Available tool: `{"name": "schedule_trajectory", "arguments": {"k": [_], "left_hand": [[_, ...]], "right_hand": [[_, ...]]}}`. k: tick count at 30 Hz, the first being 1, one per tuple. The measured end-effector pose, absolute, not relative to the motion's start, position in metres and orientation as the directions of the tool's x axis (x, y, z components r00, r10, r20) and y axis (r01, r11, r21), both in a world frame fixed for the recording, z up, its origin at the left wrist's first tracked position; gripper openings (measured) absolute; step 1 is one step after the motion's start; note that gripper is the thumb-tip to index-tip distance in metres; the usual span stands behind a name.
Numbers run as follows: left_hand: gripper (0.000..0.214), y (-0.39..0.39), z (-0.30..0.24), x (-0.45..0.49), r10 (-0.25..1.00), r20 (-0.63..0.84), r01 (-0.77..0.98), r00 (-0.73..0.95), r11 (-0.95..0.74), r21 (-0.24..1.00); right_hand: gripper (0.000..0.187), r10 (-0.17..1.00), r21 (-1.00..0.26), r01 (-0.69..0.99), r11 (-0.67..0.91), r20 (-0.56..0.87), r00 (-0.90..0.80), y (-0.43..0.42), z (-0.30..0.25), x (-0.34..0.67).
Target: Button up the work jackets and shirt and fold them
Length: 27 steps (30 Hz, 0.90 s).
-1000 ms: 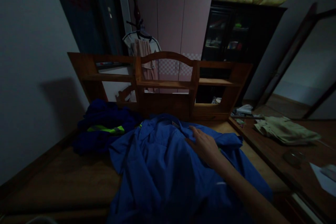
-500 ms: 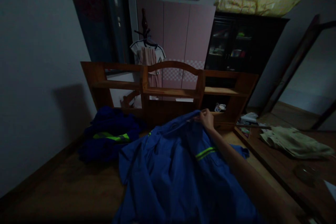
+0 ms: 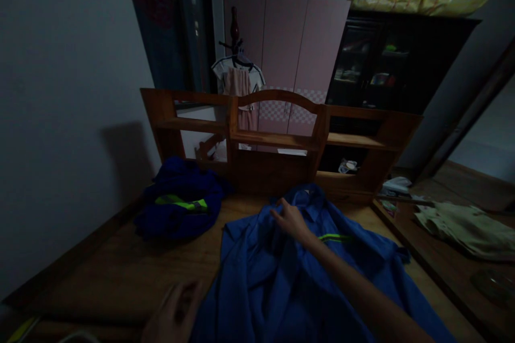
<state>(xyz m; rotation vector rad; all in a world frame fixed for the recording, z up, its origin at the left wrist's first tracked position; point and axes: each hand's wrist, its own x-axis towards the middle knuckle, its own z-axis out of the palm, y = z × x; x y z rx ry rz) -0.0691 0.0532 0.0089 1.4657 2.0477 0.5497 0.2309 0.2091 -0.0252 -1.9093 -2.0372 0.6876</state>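
A blue work jacket [image 3: 257,268] with a yellow-green reflective stripe lies spread and wrinkled on the wooden desk, its collar toward the shelf. My right hand [image 3: 292,221] reaches across it, with bent fingers closed on the fabric just left of the collar. At the lower left, my left hand [image 3: 175,313] hovers near the jacket's left edge. It looks dark and slightly blurred, its fingers loosely curled and apart, with nothing visible in them. A darker blue garment [image 3: 183,225] with a similar stripe sits bunched on the desk at the left.
A wooden shelf unit [image 3: 273,142] stands along the desk's back edge. The white wall [image 3: 72,118] borders the left side. Right of the desk, folded pale green cloth [image 3: 462,228] lies on a brown surface beside a glass object [image 3: 493,284].
My right hand has moved left and down from the raised collar, which now lies flatter. My left hand has come into view. The camera view has shifted right a little.
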Motion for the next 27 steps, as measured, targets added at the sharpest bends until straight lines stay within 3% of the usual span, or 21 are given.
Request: {"name": "schedule_trajectory", "arguments": {"k": [3, 6, 9, 14, 16, 20, 23, 27], "left_hand": [[0.046, 0.11, -0.006, -0.072, 0.974, -0.168, 0.784, -0.153, 0.223, 0.58], [0.051, 0.161, -0.019, -0.055, 0.988, -0.155, 0.837, 0.007, 0.079, 0.542], [0.048, 0.19, -0.029, -0.033, 0.964, -0.247, 0.856, 0.095, 0.047, 0.514], [0.023, 0.2, -0.036, -0.02, 0.936, -0.298, 0.829, 0.188, 0.011, 0.56], [0.024, 0.202, -0.032, -0.028, 0.948, -0.276, 0.825, 0.158, 0.027, 0.564], [0.038, 0.215, -0.006, -0.068, 0.984, -0.16, 0.848, -0.079, 0.151, 0.508], [0.039, 0.236, 0.025, -0.104, 0.973, 0.039, 0.872, -0.229, 0.187, 0.453], [0.037, 0.266, 0.059, -0.13, 0.91, 0.278, 0.921, -0.307, 0.211, 0.326]], "right_hand": [[0.056, 0.955, -0.44, 0.896, 0.055, -0.24, -0.177, 0.203, -0.033, 0.207], [0.059, 0.923, -0.412, 0.908, 0.079, -0.315, -0.223, 0.206, -0.039, 0.198], [0.052, 0.928, -0.485, 0.872, 0.066, -0.29, -0.231, 0.214, -0.042, 0.205], [0.034, 0.967, -0.697, 0.716, 0.029, -0.162, -0.197, 0.216, -0.039, 0.233], [0.029, 0.977, -0.789, 0.614, 0.006, -0.127, -0.172, 0.213, -0.035, 0.247], [0.021, 0.992, -0.923, 0.38, -0.055, -0.093, -0.083, 0.216, -0.03, 0.272], [0.018, 0.995, -0.968, 0.23, -0.099, -0.097, 0.023, 0.232, -0.031, 0.284], [0.02, 0.983, -0.98, 0.097, -0.172, -0.165, 0.081, 0.257, -0.042, 0.276]]}}
